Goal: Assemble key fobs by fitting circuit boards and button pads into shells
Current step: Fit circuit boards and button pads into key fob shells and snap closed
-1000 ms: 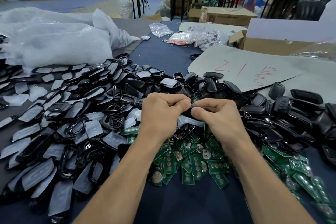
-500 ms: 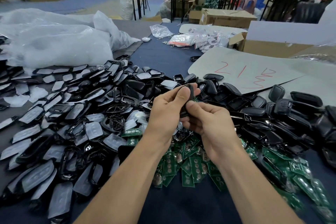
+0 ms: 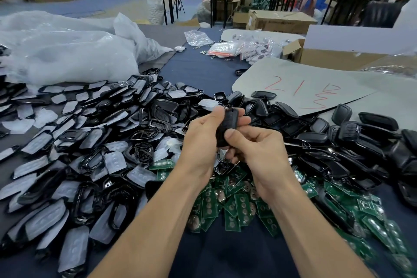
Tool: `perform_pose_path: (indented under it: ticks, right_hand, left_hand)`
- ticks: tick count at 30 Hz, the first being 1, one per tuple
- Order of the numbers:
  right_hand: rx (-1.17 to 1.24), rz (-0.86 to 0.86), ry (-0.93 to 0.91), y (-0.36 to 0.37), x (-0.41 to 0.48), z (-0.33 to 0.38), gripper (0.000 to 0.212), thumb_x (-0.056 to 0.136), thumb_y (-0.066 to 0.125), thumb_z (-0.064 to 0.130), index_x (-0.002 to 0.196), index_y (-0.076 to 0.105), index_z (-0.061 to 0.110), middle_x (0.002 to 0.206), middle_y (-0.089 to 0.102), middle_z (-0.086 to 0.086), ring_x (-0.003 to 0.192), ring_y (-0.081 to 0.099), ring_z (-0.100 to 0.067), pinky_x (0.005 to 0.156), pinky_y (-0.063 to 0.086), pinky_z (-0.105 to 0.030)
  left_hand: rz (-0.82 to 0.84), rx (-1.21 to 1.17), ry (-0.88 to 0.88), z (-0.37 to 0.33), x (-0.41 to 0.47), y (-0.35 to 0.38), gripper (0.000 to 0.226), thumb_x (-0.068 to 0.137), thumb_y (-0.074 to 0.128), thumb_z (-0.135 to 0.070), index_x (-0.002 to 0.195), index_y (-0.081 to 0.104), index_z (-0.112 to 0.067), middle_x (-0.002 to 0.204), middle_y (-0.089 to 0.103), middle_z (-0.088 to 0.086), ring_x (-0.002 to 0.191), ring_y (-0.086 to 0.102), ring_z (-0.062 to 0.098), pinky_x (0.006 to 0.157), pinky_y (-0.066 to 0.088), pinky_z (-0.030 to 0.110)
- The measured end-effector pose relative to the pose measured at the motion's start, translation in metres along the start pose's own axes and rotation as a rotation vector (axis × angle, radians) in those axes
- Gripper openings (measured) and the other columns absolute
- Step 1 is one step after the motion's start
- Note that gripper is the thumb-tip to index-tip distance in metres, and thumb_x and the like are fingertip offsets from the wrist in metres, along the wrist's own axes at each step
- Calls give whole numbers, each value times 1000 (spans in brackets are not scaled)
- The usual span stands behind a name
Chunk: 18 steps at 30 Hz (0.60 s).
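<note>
Far L: clear plastic bags (image 3: pixel 67 56) heaped on the tabletop (image 3: pixel 203 70). In front of those, big spread of grey button pads (image 3: pixel 112 160) & black frames (image 3: pixel 140 153), all overlapping. Centre: left grip (image 3: pixel 203 140) wrapped round the upper part of a black fob shell (image 3: pixel 228 127), thumb up by its top end, fingers behind. Held in the air above the piles, roughly upright, tilted a bit. Right grip (image 3: pixel 259 151) pinching the shell's lower end, thumb flat on the front face, fingers curled underneath. Both closed on it, close together. Below the wrists, green circuit boards (image 3: pixel 241 207) strewn about, w/ round contacts showing. R side: heap of black shells (image 3: pixel 316 137). Behind it, cardboard sheet (image 3: pixel 293 74) w/ red scrawl, and a brown box (image 3: pixel 334 58) beyond.
</note>
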State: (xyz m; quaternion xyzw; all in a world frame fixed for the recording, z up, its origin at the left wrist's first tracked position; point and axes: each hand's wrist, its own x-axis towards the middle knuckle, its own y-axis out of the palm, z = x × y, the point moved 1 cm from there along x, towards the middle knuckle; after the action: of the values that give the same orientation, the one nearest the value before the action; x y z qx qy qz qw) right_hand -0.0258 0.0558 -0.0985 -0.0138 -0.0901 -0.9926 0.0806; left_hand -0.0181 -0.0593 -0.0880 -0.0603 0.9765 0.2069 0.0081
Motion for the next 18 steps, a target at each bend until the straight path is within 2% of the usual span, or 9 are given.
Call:
perform_pose_path:
  ticks: [2,5,8,10,13,16,18]
  right_hand:
    - [60,-26,11,0,1,0,11,92,72,3,85,80,1,70,68,-20,52,56,-16,50,48,-25]
    - [132,-31,44,-2,3,1,12,94,71,5,86,79,1,73,69,-17,55,59,-15,51,49,-23]
    - [94,49,58,-4,4,2,14,95,69,3,86,79,4,72,68,-12,61,60,-18,56,52,-24]
    - [41,93,64,-7,5,0,9,93,69,-1,90,77,-3,73,68,-12,64,62,-19,59,53,-25]
    - [7,109,71,-12,8,-2,8,92,70,-4,88,75,-7,69,66,-12,63,61,-20,57,53,-26]
    - [-41,172,117,-16,9,2,10,91,72,-2,83,76,-5,68,68,-12,60,60,-19,54,51,-24]
    - [-71,162,94,-21,10,9,12,89,73,0,79,79,4,71,71,-12,59,60,-18,53,50,-23]
  left_hand:
    - [11,-19,-5,1,1,-1,56,110,37,-43,106,74,0,105,78,17,53,55,23,44,43,29]
    - [2,-9,35,3,2,-3,50,109,49,-33,103,70,12,88,66,23,51,47,23,47,44,31]
    - [-69,90,82,4,4,-5,27,103,62,-17,95,76,5,78,67,20,49,49,21,42,46,28]
    - [-97,127,81,6,5,-6,24,102,63,-13,92,79,0,77,71,21,47,51,24,41,47,28]
    - [-108,145,92,5,4,-6,24,102,61,-10,91,79,2,74,68,25,44,48,24,41,46,28]
    - [-108,180,96,3,4,-7,26,102,61,-10,90,78,5,76,69,28,50,54,26,45,48,30]
    - [-81,181,105,2,2,-6,28,104,58,-13,92,79,3,78,72,21,60,65,28,57,57,34]
